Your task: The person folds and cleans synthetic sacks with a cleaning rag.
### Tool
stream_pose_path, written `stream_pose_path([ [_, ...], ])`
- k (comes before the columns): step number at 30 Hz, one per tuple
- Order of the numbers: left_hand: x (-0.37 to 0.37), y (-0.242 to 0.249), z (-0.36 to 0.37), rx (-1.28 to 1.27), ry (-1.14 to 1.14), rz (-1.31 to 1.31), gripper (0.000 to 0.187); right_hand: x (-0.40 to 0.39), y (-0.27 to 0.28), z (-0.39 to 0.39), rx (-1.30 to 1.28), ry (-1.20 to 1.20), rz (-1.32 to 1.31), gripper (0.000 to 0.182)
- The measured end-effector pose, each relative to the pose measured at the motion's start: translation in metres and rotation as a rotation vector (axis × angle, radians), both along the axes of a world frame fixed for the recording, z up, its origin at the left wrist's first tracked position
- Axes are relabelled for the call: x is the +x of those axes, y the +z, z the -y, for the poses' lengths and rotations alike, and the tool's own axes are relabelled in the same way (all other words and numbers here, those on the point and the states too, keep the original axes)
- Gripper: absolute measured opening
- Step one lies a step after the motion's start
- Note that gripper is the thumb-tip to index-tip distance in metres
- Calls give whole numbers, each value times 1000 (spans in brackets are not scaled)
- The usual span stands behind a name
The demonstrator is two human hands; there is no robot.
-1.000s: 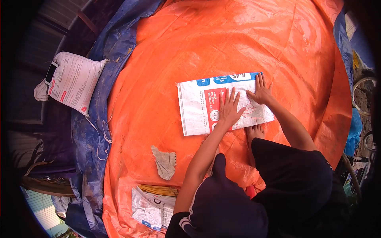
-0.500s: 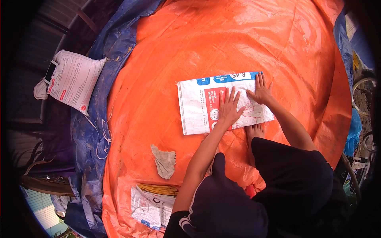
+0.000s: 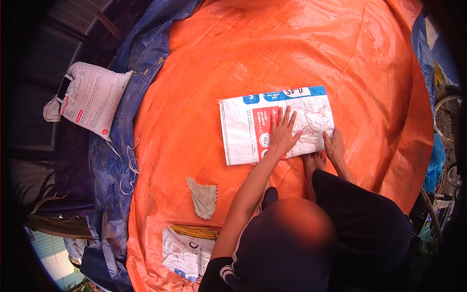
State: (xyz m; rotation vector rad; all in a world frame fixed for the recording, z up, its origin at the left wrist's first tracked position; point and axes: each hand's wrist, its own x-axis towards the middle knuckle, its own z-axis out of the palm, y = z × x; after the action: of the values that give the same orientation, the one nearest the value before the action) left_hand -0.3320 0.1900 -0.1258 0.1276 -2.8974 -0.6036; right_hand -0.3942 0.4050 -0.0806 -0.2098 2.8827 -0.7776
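A folded white printed sack (image 3: 236, 131) with a blue band, a red panel and a pig drawing lies flat on the orange tarp. My left hand (image 3: 283, 134) rests on its middle, palm down, fingers spread over the red panel. At the sack's lower right edge is my right hand (image 3: 334, 147), its thumb and fingers apart and touching the edge. A bare foot (image 3: 315, 160) stands just below the sack, between my two arms.
An orange tarp (image 3: 233, 63) covers the ground, bordered by a blue tarp (image 3: 109, 165). At left sits a full white sack (image 3: 95, 97) with a phone (image 3: 63, 87) on it. A torn grey scrap (image 3: 202, 197) lies near more folded sacks (image 3: 182, 255) and a yellow bundle (image 3: 195, 231).
My right hand has moved from the sack's upper right corner down to its lower right edge, uncovering the pig drawing. My left hand stays on the sack.
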Motion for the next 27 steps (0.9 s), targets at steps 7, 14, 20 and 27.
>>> stream_pose_path([
  [7,-2,2,-1,-15,2,14,77,-29,-21,-37,-509,-303,568,46],
  [14,0,4,-2,-10,5,16,77,5,6,-18,-1409,-368,750,56],
  [20,0,5,-1,-19,9,13,77,30,-19,-13,-1555,-278,990,59],
  [27,-1,2,-1,-17,6,-7,77,30,-26,-23,-1150,-370,454,45],
])
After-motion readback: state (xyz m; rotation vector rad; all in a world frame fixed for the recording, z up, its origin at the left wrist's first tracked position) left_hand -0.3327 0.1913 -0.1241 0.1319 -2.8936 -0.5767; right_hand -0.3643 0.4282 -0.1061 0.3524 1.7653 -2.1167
